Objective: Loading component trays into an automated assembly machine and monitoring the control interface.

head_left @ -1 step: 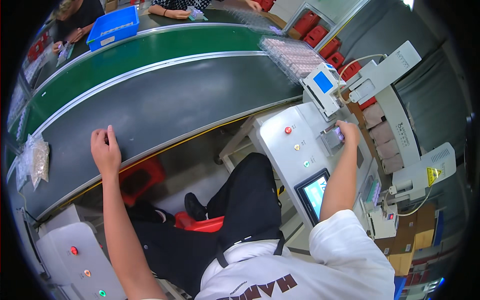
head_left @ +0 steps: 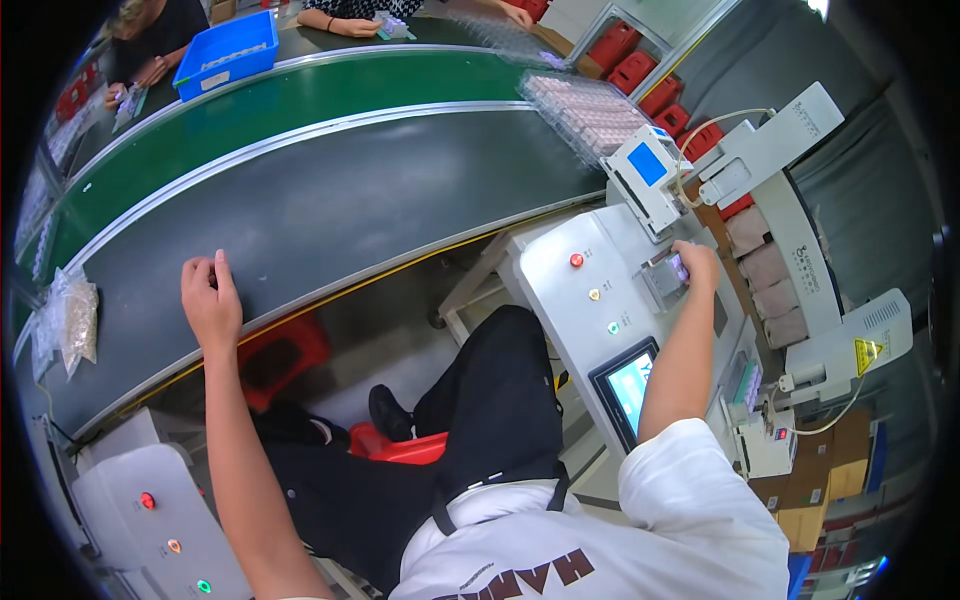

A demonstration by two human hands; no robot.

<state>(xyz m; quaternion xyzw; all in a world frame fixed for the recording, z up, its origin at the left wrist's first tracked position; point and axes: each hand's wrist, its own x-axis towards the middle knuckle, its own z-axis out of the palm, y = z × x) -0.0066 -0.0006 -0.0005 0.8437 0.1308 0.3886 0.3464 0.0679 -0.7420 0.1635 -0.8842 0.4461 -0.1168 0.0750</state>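
My right hand (head_left: 697, 264) reaches over the machine at my right. Its fingers are closed on a small purple piece (head_left: 681, 268) at a clear, block-shaped fixture (head_left: 661, 283) on the machine top. The hand hides most of that piece, so its kind does not show. My left hand (head_left: 211, 301) rests at the near part of the dark worktable (head_left: 370, 190), loosely curled, with a gap between thumb and fingers. Nothing shows in it.
Beside my right forearm are a touchscreen (head_left: 628, 392) and several buttons. A white machine head (head_left: 645, 180) stands beyond my right hand. Stacked clear trays (head_left: 585, 115) sit at the table's far right, a bag of small pieces (head_left: 80, 322) at left. Co-workers sit beyond the green conveyor (head_left: 300, 145).
A co-worker's hand at the far side has shifted slightly toward the clear trays. Both of my hands stay where they were.
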